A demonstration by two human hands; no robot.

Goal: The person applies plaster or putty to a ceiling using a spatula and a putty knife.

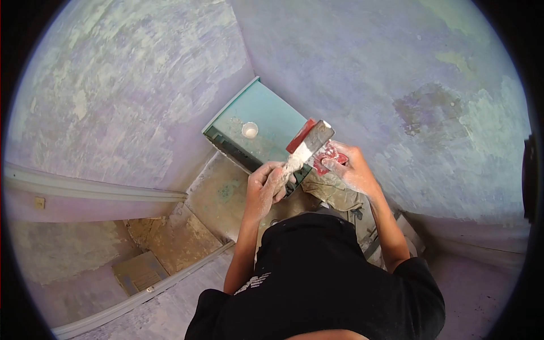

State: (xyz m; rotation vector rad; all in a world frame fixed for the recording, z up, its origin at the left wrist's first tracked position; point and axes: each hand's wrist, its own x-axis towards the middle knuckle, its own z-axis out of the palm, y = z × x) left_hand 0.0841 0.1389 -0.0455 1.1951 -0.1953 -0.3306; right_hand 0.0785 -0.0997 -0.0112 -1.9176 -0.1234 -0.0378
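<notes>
My left hand, dusted white, is wrapped round the caked handle of a putty knife, whose metal blade points up and right. In my right hand is a red scraper smeared with white paste. The knife's blade crosses over the red tool, part of which shows on the blade's upper left side. Both tools are held above the near right edge of a teal cabinet. A small white cup stands on the cabinet top.
Patchy, plastered walls meet in a corner behind the cabinet. A crumpled cloth lies below my hands on the floor. At the lower left are a pale ledge and a cardboard piece.
</notes>
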